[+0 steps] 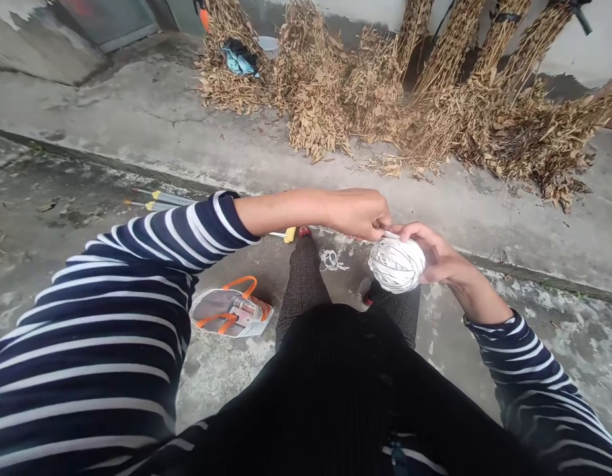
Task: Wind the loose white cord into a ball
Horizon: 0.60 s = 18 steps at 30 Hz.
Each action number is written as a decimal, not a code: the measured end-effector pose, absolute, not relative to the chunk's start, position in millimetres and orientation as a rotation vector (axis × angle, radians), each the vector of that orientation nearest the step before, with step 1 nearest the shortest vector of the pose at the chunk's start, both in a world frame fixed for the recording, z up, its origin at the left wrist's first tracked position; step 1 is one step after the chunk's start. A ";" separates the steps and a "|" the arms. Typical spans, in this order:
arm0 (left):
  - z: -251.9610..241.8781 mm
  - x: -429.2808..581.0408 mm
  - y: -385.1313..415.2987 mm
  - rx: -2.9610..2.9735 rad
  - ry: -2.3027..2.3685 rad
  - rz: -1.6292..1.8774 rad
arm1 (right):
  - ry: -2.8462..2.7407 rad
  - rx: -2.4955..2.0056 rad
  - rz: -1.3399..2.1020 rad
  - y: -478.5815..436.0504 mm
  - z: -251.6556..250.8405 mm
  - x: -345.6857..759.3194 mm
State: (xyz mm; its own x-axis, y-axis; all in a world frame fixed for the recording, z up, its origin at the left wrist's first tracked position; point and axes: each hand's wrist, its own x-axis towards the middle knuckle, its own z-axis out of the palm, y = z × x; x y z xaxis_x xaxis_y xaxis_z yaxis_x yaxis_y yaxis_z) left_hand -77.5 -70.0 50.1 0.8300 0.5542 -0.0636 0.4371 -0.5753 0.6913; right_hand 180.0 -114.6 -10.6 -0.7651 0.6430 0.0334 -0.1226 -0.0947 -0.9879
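Observation:
A ball of white cord [398, 263], its strands wound in many directions, is held out in front of my body. My right hand [435, 254] grips it from the right side, fingers over the top and thumb side toward me. At the ball's upper left, my left hand [360, 213] is closed, thumb and fingers pinched on a strand of the cord. A small loose tangle of white cord [332, 260] lies on the ground between my feet.
Left of my legs stands a white bag [266, 324] with orange handles and items inside. Poles with yellow ends [162, 197] lie beyond my left forearm. A low concrete step [137, 125] runs across ahead, with bundles of dried stalks [316, 86] along the wall.

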 end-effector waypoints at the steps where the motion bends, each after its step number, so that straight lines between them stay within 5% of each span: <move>1: 50.0 -78.1 -68.4 2.280 0.737 0.184 | -1.663 -0.552 1.897 -113.5 -10.9 179.1; 10: 32.8 -88.5 -48.7 1.930 0.802 0.090 | -1.637 -0.450 1.778 -118.3 -0.8 178.3; 18: 12.5 -94.8 -67.8 1.420 0.622 0.492 | -1.252 -0.560 1.809 -127.9 -2.9 182.5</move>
State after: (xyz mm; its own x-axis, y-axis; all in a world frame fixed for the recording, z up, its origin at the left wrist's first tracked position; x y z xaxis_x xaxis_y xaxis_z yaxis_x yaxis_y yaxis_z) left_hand -94.8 -67.8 12.5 0.7489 0.6546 -0.1033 0.0506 0.0990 0.9938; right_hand 182.5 -127.9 -2.9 -0.5435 0.8335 0.0993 -0.3863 -0.1434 -0.9111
